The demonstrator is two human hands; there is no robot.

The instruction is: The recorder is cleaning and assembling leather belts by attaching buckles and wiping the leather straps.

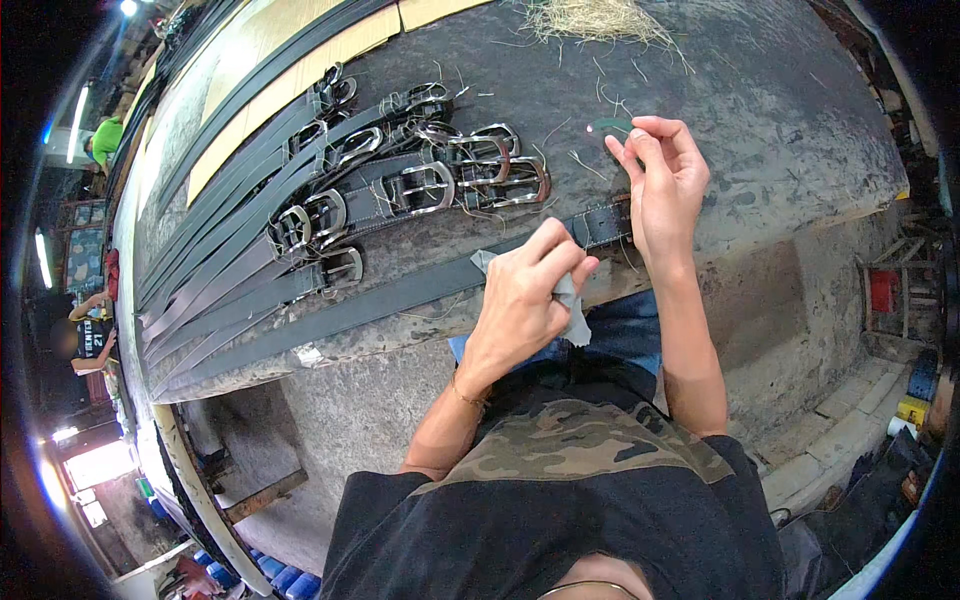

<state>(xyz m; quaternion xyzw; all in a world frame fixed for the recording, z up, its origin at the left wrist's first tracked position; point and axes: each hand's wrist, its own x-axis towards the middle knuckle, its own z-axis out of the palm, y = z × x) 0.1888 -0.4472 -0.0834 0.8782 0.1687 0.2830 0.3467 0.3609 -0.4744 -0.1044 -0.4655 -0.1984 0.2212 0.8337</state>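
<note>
The black belt (400, 292) lay along the near edge of the desk (790, 140), its stitched end close by my right hand (667, 185). I judged it light, bendy along its length and smooth enough to slide, best held flat near that end. My left hand (528, 295) was closed around a grey cloth (573, 323) over the strap; my right pinched a slim green piece (613, 124) with a bright tip between finger and thumb.

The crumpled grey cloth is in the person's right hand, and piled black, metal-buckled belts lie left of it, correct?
No: the head view shows the left hand holding the crumpled grey cloth; the piled black, metal-buckled belts do lie left of it.
</note>
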